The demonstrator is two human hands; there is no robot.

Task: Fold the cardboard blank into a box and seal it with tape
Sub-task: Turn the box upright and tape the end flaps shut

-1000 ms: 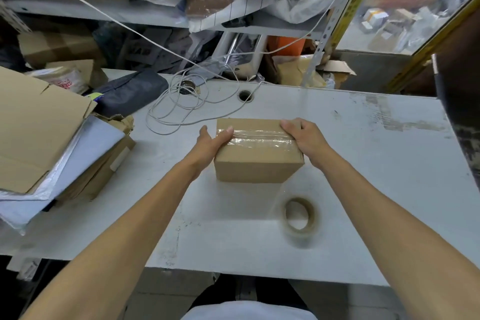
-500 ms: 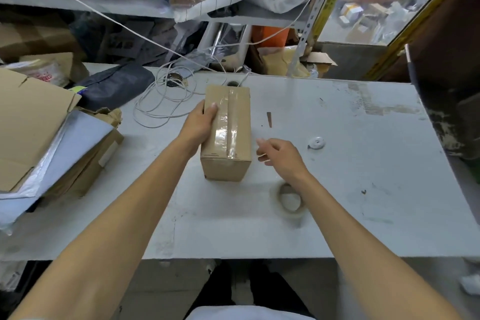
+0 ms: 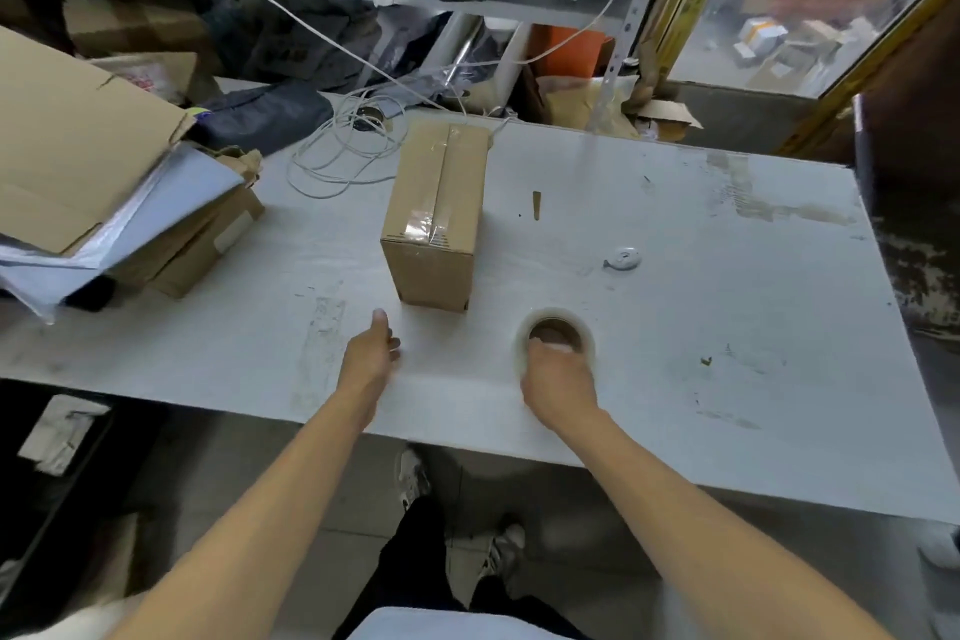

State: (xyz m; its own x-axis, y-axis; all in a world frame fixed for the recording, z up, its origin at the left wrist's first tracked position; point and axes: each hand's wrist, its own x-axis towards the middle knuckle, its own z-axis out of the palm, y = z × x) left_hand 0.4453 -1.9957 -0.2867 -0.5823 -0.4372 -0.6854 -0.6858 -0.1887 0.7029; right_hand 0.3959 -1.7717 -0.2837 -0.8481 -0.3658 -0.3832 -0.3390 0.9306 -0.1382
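Closed cardboard box [image 3: 435, 218] on a white table [image 3: 675, 327], standing free just beyond the left hand [image 3: 370, 359] and touched by neither hand. Plain brown, longer than wide, long axis running away from the person. Top flaps shut, meeting along a centre seam covered by a strip of clear glossy tape [image 3: 434, 195] that runs the whole length of the top and folds a little way down the near end face. Small dark print along the top edge of that near face, too fine to read.

Left hand open above the table, thumb raised toward the box's near corner, fingers loosely curled and holding nothing. Right hand [image 3: 558, 382] on a roll of clear tape [image 3: 556, 335] lying flat on the table, fingers curled over the near rim and into the brown core. Roll to the right of the left hand, near the box's near right corner but apart from it.

Small white round object [image 3: 623, 258] on the table beyond the right hand. Coiled white cord [image 3: 343, 156] beyond the left hand, beside the box's far left edge. Stack of flattened cardboard and white sheets [image 3: 104, 182] well to the left of the left hand.
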